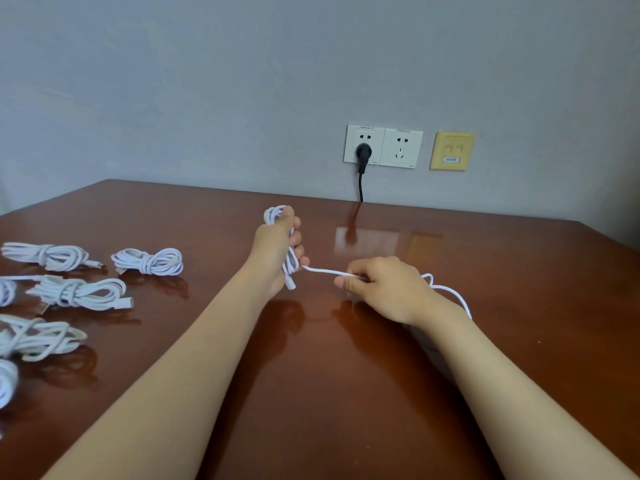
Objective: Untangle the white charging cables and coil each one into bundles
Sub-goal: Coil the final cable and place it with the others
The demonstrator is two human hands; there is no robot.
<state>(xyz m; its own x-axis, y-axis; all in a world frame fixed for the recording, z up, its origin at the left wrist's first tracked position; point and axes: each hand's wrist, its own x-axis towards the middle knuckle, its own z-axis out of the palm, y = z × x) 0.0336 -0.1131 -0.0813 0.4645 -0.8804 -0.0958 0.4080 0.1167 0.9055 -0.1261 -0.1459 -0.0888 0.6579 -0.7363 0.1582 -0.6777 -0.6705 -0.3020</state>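
Cable point(323, 270) sits half-coiled in left hand point(277, 251), fingers curled round loops above worktop point(519, 306); right hand point(384, 289) pinches the free strand. Light, limp, prob slippery, so grip close to coil. Done bundles point(149, 261) lie left.

I am facing a plain grey wall point(207, 81), with a glossy red-brown table point(519, 306) standing before it. A black plug point(363, 151) is sitting in the left of two white sockets point(401, 148), a yellowed data plate point(452, 151) beside them; all are reflecting in the tabletop.
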